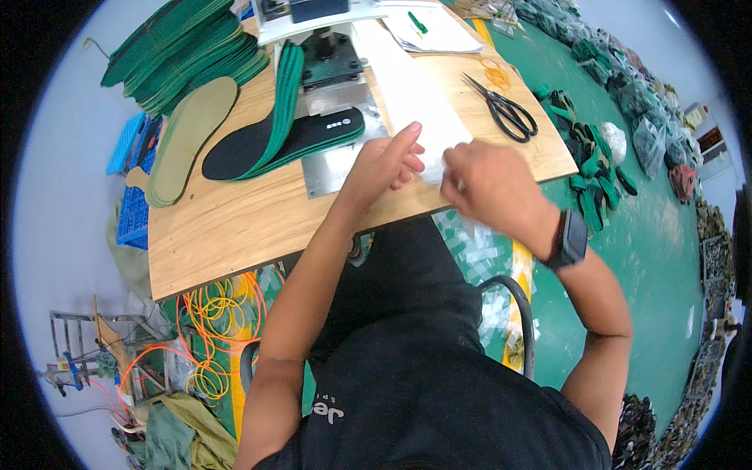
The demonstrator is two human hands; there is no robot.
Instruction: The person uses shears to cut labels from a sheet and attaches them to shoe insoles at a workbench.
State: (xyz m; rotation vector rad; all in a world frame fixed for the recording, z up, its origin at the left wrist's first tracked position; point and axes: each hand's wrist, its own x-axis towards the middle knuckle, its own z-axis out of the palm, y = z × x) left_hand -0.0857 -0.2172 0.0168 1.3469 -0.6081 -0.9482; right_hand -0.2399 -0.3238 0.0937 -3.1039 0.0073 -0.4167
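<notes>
My left hand [389,164] is above the front edge of the wooden table, thumb stretched out and fingers loosely bent, with nothing visible in it. Close by on the right, my right hand [487,182] is slightly blurred. Its fingers are curled together, and whatever they may hold is hidden. A white sheet [419,82] lies behind both hands. Left of my left hand, a stack of black-topped green insoles [309,141] rests partly on a metal plate [319,177]. Several more green insoles [290,86] lean upright and bent against the machine [329,59].
Tall piles of green insoles [180,59] and beige insole shapes [192,129] occupy the table's left. Black-handled scissors [507,112], yellow rubber bands [495,74] and papers with a green pen [417,22] lie at right. Orange and yellow hoses [211,329] coil on the floor; filled bags [650,133] line the right.
</notes>
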